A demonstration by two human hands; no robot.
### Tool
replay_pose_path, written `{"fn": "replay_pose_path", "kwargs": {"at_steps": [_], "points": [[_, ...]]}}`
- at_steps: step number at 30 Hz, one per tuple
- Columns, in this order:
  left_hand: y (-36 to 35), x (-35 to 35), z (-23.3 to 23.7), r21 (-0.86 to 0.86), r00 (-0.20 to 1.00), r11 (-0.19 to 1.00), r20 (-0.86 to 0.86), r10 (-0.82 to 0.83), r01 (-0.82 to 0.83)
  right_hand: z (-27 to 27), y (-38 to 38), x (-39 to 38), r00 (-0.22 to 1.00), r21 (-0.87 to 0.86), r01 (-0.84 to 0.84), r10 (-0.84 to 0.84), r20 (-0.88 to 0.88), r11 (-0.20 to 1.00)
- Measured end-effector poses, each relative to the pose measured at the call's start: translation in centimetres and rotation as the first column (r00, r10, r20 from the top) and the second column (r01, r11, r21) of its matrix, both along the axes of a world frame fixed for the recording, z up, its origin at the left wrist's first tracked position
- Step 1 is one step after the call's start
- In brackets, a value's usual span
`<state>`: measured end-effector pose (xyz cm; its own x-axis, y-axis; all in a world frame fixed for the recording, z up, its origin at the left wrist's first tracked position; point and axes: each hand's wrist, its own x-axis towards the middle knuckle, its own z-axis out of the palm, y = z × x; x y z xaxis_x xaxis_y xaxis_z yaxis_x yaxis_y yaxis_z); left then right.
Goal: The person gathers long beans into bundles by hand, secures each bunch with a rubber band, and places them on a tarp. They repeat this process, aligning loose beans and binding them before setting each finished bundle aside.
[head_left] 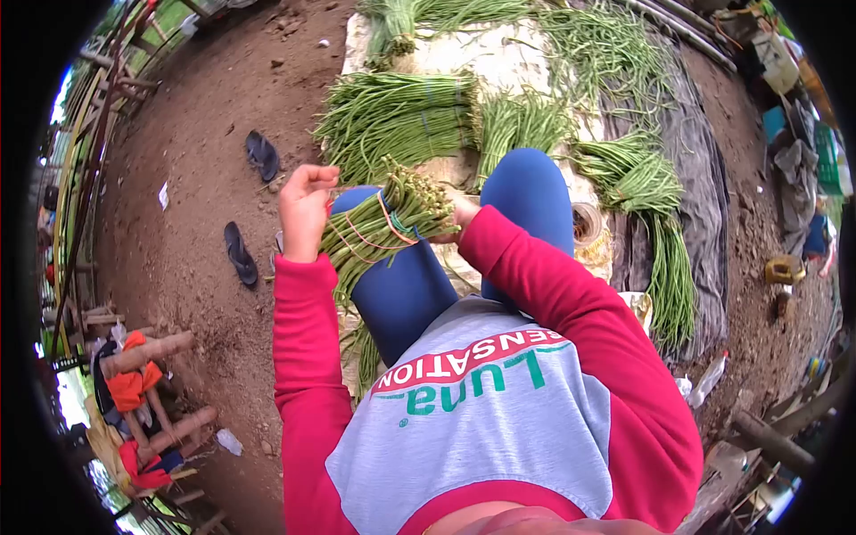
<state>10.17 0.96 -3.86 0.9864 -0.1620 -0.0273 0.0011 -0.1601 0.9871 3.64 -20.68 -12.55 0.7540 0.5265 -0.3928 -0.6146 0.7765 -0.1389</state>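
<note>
R hand [464, 217] holds rubber-banded green bdl [392, 223] over L thigh [408, 299], L hand [305, 209] raised alongside.

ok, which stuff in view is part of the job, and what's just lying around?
Part of the job:
- banded bean bundle, between left hand and right hand
- bean piles on the sheet
- possibly the roll near the right knee

Lying around:
- dark flip-flops
- orange cloth
- yellow container

green "Luna" [473, 386], white "SENSATION" [470, 358], grey-red shirt [481, 446]
</note>
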Motion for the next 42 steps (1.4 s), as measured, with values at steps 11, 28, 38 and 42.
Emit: {"fn": "replay_pose_path", "kwargs": {"at_steps": [11, 28, 38, 42], "points": [[3.3, -8.2, 3.4, 0.431, 0.833, 0.743, -0.036, -0.553, 0.512, 3.7, 0.7, -7.5, 0.78, -0.479, 0.158, 0.188, 0.597, 0.863], [-4.6, -5.7, 10.3, 0.226, 0.772, 0.925, 0.511, -0.379, 0.305, 19.2, -4.8, -0.4, 0.462, -0.291, 0.551, 0.005, 0.887, 0.782], [-13.2, -4.5, 7.0, -0.213, 0.587, 0.977, 0.788, 0.186, -0.024, 16.6, -4.8, -3.4, 0.565, -0.444, 0.659, -0.009, 0.825, 0.607], [-9.1, -2.7, 4.8, 0.074, 0.641, 0.996, 0.767, -0.02, -0.058, 15.9, -10.5, -1.7, 0.565, -0.635, 0.669, 0.291, 0.772, 0.385]]}}
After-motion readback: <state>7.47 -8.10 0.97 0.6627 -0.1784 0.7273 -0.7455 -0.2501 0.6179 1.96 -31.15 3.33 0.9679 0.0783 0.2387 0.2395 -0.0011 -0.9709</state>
